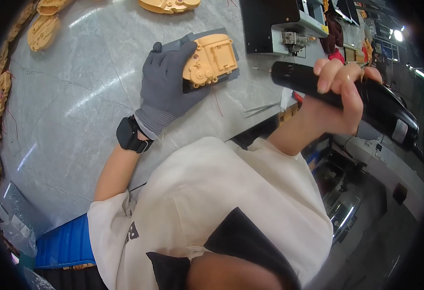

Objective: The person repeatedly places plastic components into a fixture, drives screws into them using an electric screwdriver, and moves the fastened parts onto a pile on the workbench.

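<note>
My left hand, in a grey knitted glove, is closed around the left side of a yellow-orange plastic housing. The housing lies in a dark grey block-like holder on the table, its ribs, posts and a square recess facing up. Bare and raised to the right, my right hand wraps its fingers around a black electric screwdriver. The tool's narrow tip points left toward the housing, apart from it. A cord leaves its back end at the right.
The grey table carries more yellow-orange housings along its far and left edges. Metal tweezers lie below the screwdriver. A black machine stands at the far right. A blue bin is at lower left.
</note>
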`<state>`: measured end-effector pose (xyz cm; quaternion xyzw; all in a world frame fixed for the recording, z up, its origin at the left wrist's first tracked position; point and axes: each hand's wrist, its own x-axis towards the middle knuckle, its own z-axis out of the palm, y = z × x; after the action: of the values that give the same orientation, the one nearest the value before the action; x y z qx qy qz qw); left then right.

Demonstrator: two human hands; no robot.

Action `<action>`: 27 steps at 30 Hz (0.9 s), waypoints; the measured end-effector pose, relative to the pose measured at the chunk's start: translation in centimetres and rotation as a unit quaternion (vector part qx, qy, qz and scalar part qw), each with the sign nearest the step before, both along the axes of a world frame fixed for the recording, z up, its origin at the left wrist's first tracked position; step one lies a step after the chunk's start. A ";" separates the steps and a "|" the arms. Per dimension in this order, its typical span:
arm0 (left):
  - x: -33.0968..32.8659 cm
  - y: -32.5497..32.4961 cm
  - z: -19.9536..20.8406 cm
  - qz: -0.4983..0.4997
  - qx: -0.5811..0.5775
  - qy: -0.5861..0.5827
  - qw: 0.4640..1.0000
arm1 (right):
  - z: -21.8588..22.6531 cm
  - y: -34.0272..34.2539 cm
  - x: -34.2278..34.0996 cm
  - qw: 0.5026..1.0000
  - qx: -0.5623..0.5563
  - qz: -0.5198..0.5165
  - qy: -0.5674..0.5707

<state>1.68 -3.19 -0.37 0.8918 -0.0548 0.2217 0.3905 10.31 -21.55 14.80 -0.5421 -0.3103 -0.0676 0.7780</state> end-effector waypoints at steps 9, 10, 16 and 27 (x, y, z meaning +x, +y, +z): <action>0.2 0.5 0.2 -0.001 -0.063 0.009 0.998 | -1.4 7.8 1.4 0.991 -0.072 0.098 -0.048; 0.1 0.4 0.1 -0.005 -0.075 0.018 0.997 | -1.4 8.0 1.5 0.991 -0.070 0.103 -0.050; 0.1 0.6 0.5 -0.009 -0.096 0.033 0.995 | -1.6 8.6 2.0 0.986 -0.104 0.116 -0.057; 0.1 0.6 0.2 0.002 -0.095 0.016 0.995 | -2.7 9.7 2.3 0.986 -0.121 0.116 -0.016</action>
<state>1.80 -2.60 -0.15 0.8543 -0.0256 0.2127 0.4736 12.63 -11.85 12.15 -0.5911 -0.3895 0.0527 0.7043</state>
